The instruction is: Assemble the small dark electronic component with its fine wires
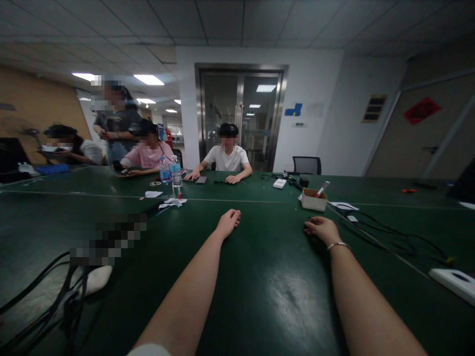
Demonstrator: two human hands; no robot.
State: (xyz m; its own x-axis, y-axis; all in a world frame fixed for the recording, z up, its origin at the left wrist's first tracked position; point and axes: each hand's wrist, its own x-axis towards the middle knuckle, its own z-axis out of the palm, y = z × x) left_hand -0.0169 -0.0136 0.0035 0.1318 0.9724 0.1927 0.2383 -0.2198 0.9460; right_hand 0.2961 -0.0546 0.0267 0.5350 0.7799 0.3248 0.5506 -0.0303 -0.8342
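My left hand [229, 223] rests on the green table [260, 277] near the middle, its fingers curled together; whatever may be inside them cannot be made out. To the right, my right hand [322, 229] lies on the tabletop with its fingers bent and pressed together. Something small and dark is at its fingertips, too small to name. A bracelet [338, 245] circles the right wrist. Just beyond the right hand stands a small open box [313, 200] with a clear tube-like object in it.
Two water bottles [176, 171] and crumpled papers [172, 202] are at the back left. Black cables [401, 235] run along the right, near a white device [454, 283]. More cables and a white object [97, 280] lie at left. Several people are across the table.
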